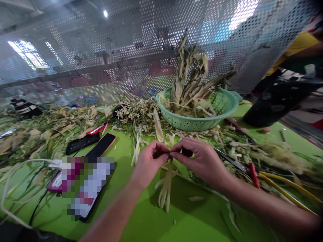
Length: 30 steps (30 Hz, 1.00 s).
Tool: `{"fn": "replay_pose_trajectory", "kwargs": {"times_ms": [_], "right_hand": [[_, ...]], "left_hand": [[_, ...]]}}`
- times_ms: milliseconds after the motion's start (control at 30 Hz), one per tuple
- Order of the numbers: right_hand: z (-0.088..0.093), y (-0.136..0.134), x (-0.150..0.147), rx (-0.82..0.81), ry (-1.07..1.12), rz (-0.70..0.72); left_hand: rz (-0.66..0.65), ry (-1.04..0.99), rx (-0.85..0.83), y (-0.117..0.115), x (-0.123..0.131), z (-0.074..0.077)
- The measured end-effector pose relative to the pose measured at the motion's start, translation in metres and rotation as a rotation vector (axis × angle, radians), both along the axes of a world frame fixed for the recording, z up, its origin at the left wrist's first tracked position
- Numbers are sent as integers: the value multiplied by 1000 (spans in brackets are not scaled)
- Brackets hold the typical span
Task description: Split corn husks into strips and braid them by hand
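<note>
A small bundle of pale corn husk strips [166, 190] hangs over the green table, with its split ends spread downward. My left hand [150, 161] pinches it near the top between thumb and forefinger. From the other side my right hand [199, 159] pinches the same spot, and the fingertips of both hands meet there. A little husk sticks up above the fingers. Just behind stands a longer dry husk piece [158, 126]. Whether a tie or thread is between the fingertips cannot be made out.
A green basket [191, 123] of dried husks stands behind my hands. Scissors [237, 164] and yellow-handled pliers [282, 188] lie right, amid scraps. Phones [102, 148] and a white cable [22, 161] lie left. A black tumbler [275, 101] stands far right, before a perforated panel [121, 50].
</note>
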State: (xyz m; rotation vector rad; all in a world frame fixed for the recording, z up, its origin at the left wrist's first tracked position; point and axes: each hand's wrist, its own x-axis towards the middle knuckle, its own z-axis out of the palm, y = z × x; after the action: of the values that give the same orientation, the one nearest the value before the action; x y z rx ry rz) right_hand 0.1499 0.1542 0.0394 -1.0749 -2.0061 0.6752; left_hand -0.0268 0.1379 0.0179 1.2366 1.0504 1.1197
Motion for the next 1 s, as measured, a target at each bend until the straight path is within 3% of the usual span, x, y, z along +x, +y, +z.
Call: {"fn": "replay_pose_trajectory", "kwargs": {"times_ms": [267, 833, 1000], "right_hand": [[0, -5, -1, 27, -25, 41], [5, -8, 1, -37, 38, 119], [4, -7, 0, -38, 31, 91]], "left_hand": [[71, -115, -94, 2, -2, 2], [135, -192, -105, 2, -1, 5], [126, -127, -67, 3, -1, 2]]}}
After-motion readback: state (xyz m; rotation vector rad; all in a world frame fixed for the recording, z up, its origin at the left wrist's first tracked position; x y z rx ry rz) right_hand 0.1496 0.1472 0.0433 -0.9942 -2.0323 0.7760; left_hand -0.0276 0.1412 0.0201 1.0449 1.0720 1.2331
